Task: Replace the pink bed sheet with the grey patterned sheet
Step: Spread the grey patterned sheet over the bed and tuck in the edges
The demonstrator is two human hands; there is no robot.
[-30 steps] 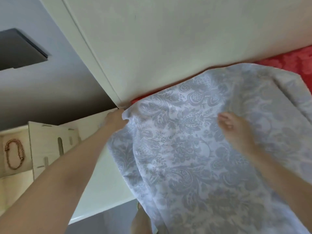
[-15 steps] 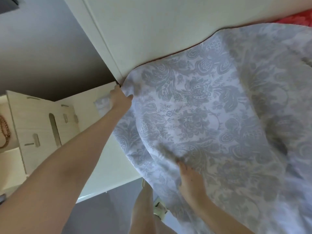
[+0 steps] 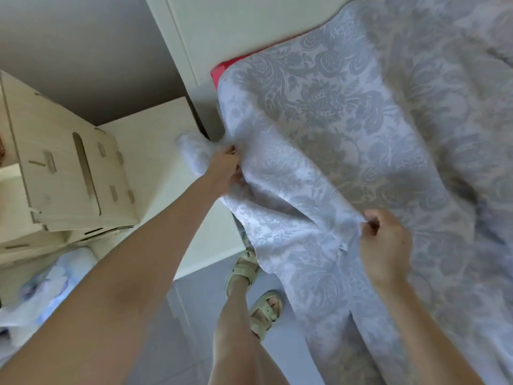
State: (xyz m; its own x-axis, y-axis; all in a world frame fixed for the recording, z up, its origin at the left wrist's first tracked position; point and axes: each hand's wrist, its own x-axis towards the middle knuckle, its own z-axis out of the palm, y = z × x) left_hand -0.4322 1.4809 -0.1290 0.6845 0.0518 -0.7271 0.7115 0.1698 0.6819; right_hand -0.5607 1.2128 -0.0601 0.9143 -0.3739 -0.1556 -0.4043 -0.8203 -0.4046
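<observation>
The grey patterned sheet (image 3: 347,112) lies spread over the bed and hangs over its near corner. A small red-pink strip of the pink sheet (image 3: 218,70) shows at the head corner beside the white headboard. My left hand (image 3: 226,165) grips a bunched part of the grey sheet at the bed's corner, close to the bedside cabinet. My right hand (image 3: 384,243) pinches a fold of the grey sheet lower down along the bed's side edge. Most of the pink sheet is hidden under the grey one.
A white headboard (image 3: 236,29) stands behind the bed. A white bedside cabinet (image 3: 155,151) sits left of the corner, with a pale wooden box (image 3: 63,173) beside it. My sandalled feet (image 3: 258,290) stand on the grey floor next to the bed.
My left hand has dropped from the top corner down the bed's side with the sheet bunched in it. My right hand moved right and now pinches a fold. A pink strip has appeared.
</observation>
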